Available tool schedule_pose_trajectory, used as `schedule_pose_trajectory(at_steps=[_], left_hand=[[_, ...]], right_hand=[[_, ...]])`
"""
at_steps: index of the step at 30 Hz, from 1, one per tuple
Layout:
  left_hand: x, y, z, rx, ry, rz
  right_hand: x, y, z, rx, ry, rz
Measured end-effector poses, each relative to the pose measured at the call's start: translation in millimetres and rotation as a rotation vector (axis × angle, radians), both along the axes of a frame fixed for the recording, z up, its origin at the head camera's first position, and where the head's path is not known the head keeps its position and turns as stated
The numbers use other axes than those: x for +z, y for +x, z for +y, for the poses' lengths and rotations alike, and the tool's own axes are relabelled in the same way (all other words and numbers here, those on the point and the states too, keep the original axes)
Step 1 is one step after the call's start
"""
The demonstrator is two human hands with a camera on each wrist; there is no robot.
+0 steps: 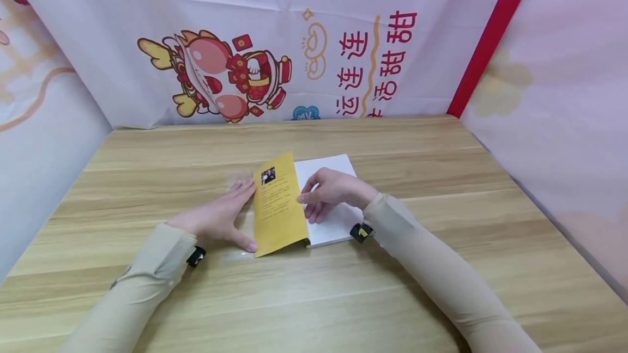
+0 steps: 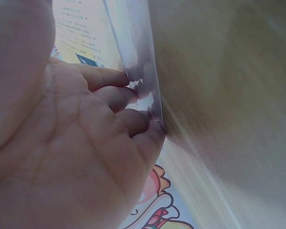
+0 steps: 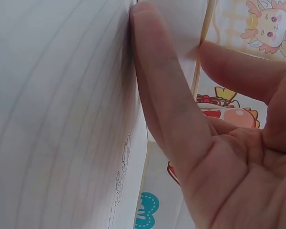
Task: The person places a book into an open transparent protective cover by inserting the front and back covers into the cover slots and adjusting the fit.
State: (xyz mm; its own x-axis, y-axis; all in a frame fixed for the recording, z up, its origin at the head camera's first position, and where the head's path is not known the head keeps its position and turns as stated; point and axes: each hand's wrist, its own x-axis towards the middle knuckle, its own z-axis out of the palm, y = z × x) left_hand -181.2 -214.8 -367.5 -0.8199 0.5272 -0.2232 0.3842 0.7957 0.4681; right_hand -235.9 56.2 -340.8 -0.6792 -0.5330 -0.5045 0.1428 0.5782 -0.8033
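A book (image 1: pixel 343 221) lies open near the middle of the wooden table. Its yellow cover flap (image 1: pixel 282 208), printed with text and a small photo, is turned to the left. Clear plastic film (image 2: pixel 140 62) extends along the flap's outer edge. My left hand (image 1: pixel 218 217) is spread at that edge, thumb low and fingers high, its fingertips touching the film. My right hand (image 1: pixel 336 192) is over the white page, pinching the flap's right-hand edge between thumb and fingers. In the right wrist view, the thumb (image 3: pixel 243 71) touches that edge while the other fingers reach into the gutter.
The light wooden table (image 1: pixel 314 298) extends around the book. Behind it hangs a white cloth (image 1: pixel 275 10) with a cartoon figure and red characters; more printed cloth (image 1: pixel 554 108) hangs at the right. Each wrist carries a small black camera (image 1: pixel 361 232).
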Motion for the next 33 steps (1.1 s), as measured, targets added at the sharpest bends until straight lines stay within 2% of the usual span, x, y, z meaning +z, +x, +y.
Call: schedule_pose_trajectory(at_steps=[6, 15, 33], left_hand=[[-0.6, -0.9, -0.5, 0.007, -0.008, -0.004], [1.4, 0.6, 0.0, 0.015, -0.006, 0.0], [5.1, 1.8, 0.9, 0.012, 0.006, -0.018]], right_hand=[[1.2, 3.0, -1.9, -0.007, 0.014, 0.026], [4.9, 8.7, -4.9, 0.017, 0.077, 0.181], [3.4, 12.4, -9.9, -0.007, 0.127, 0.213]])
